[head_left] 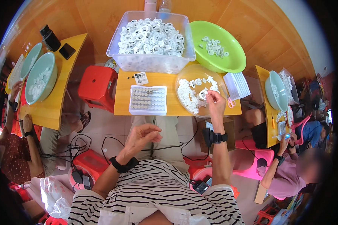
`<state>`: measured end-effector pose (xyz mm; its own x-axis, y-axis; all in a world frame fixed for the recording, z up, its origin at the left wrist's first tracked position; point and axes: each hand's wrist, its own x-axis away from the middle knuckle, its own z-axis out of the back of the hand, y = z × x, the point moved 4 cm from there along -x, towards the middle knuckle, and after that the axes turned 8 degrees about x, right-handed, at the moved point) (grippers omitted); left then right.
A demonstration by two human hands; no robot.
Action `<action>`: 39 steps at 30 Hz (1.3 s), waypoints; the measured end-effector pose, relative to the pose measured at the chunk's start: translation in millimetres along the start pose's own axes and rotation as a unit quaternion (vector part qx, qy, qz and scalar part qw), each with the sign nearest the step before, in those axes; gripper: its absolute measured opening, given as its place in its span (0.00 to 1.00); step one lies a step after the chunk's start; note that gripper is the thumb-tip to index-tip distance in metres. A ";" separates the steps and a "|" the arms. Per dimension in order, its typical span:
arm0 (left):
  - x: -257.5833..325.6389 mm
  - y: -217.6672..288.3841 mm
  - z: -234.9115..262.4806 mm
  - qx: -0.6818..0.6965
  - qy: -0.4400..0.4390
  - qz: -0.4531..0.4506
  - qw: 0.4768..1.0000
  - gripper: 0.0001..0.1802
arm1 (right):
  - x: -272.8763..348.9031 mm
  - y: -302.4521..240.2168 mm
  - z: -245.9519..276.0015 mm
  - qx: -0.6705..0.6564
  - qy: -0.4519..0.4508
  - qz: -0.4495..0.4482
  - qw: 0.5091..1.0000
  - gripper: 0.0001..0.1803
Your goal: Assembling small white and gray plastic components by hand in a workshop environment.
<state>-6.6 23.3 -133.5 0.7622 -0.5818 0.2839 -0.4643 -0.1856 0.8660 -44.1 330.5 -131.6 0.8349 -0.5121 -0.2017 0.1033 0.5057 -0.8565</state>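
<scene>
My right hand (215, 104) is over the shallow clear round tray (208, 111), its fingertips closed on a small white round plastic part (203, 94). Many white plastic pieces (187, 95) lie in that tray, mostly on its left side. My left hand (143, 136) hovers above my lap, near the table's front edge. Its fingers are loosely bent and apart, and nothing shows between them. In front of it on the table lies a stack of white sheets (148, 108) with rows of small round greyish pieces (142, 98) on top.
A big clear bin (150, 63) heaped with white parts stands at the back, beside a green basin (234, 62). Pink scissors (231, 102) and another white stack (237, 85) lie at right. A red stool (96, 88) is left. Co-workers sit at side tables; cables (80, 144) trail below.
</scene>
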 end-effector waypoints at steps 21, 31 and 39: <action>-14.6 -9.8 -18.7 0.186 0.013 0.027 0.982 0.12 | 58.5 -25.3 -6.6 0.046 -0.067 0.012 0.997 0.08; -6.3 -9.5 4.8 0.200 0.066 0.031 0.977 0.12 | 46.4 -46.7 -39.2 0.057 -0.044 0.078 0.994 0.07; 2.9 -12.0 22.0 0.225 0.083 0.004 0.971 0.11 | 45.7 -111.1 -116.3 0.158 -0.108 0.226 0.955 0.12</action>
<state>-8.7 6.4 -152.1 0.8021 -0.4564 0.3852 -0.5927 -0.5295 0.6069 -80.3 170.1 -100.9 0.9213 -0.0540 -0.3850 -0.1646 0.8431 -0.5120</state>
